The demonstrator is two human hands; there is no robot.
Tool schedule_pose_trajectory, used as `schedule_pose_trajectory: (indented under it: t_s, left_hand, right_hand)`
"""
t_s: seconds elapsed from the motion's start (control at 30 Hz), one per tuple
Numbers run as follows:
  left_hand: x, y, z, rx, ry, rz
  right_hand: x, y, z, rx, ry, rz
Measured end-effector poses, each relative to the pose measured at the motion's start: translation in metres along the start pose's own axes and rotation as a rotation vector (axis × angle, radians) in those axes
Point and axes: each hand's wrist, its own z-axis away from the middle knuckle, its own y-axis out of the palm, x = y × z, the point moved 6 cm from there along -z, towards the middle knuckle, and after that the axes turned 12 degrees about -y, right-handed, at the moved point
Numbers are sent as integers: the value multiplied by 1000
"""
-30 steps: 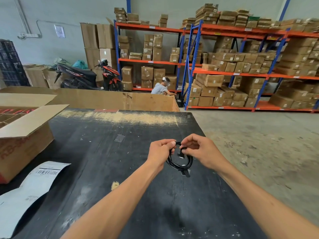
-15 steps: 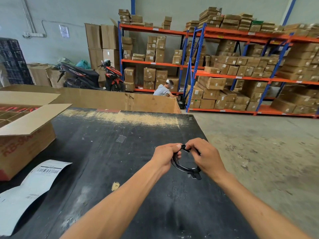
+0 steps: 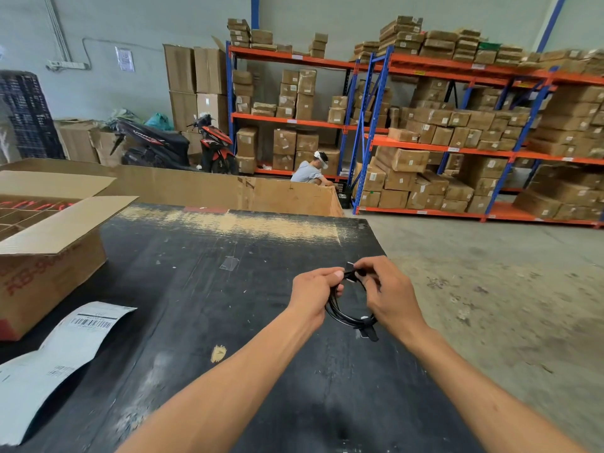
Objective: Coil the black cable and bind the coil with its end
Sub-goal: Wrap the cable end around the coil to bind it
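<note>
The black cable [image 3: 343,313] is wound into a small round coil held above the right part of the black table [image 3: 202,305]. My left hand [image 3: 315,294] grips the coil's left side. My right hand [image 3: 390,295] holds its right side and pinches the cable's end, a small black plug, at the top of the coil. A second plug sticks out below the coil near my right wrist. Both hands hide much of the loop.
An open cardboard box [image 3: 49,253] stands at the table's left edge, with a white shipping label [image 3: 65,351] in front of it. A long cardboard wall [image 3: 212,191] runs behind the table. Concrete floor lies to the right; shelves of boxes, a scooter and a crouching person are far back.
My right hand has carried the cable's end from the coil's middle up to its top. The coil has tilted, and the lower plug has shifted right.
</note>
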Motion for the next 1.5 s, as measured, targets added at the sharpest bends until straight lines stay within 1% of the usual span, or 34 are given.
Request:
schedule_pose_trajectory:
  t_s: [0.1, 0.2, 0.33, 0.37, 0.43, 0.57, 0.67, 0.73, 0.8, 0.93, 1.03, 1.13, 1.23, 1.3, 1.37, 1.43, 1.5]
  left_hand:
    - [-4, -2, 5, -30, 84, -59]
    - [-9, -4, 10, -36, 149, -112]
    - [-18, -3, 16, -14, 222, -215]
    - [-19, -3, 17, -10, 236, -251]
    - [-22, -4, 17, -3, 250, -321]
    - [-23, -2, 17, -12, 237, -399]
    - [-23, -2, 16, -43, 186, -381]
    - [-24, -3, 15, -48, 162, -381]
    - [-24, -2, 16, -20, 171, -436]
    - [-26, -1, 17, 20, 259, -609]
    - [-30, 0, 20, 35, 292, -625]
    - [-35, 2, 20, 39, 321, -623]
    - [-39, 1, 15, -23, 301, -683]
    - [-41, 0, 14, -76, 318, -753]
    - [-41, -2, 14, -114, 340, -776]
    - [-37, -5, 13, -111, 344, -780]
    - [-32, -6, 11, -65, 323, -800]
  right_hand:
    - [-6, 1, -9, 26, 69, -11]
    - [-10, 1, -20, 97, 153, -100]
    - [-25, 8, -28, 292, 294, -233]
    - [-28, 9, -29, 339, 310, -247]
    - [-29, 8, -31, 378, 292, -223]
    - [-18, 8, -36, 389, 217, -117]
    - [-7, 14, -34, 402, 77, 53]
    - [-3, 14, -30, 370, 32, 98]
    - [-3, 13, -27, 329, 74, 55]
    - [-6, 13, -26, 267, 231, -69]
    - [-6, 10, -29, 223, 299, -174]
    - [-4, 6, -35, 213, 301, -225]
    - [-5, 7, -36, 280, 265, -187]
    - [-6, 10, -36, 357, 265, -165]
    - [-8, 10, -37, 448, 273, -151]
    - [-10, 9, -38, 543, 268, -147]
    - [-11, 9, -36, 585, 285, -163]
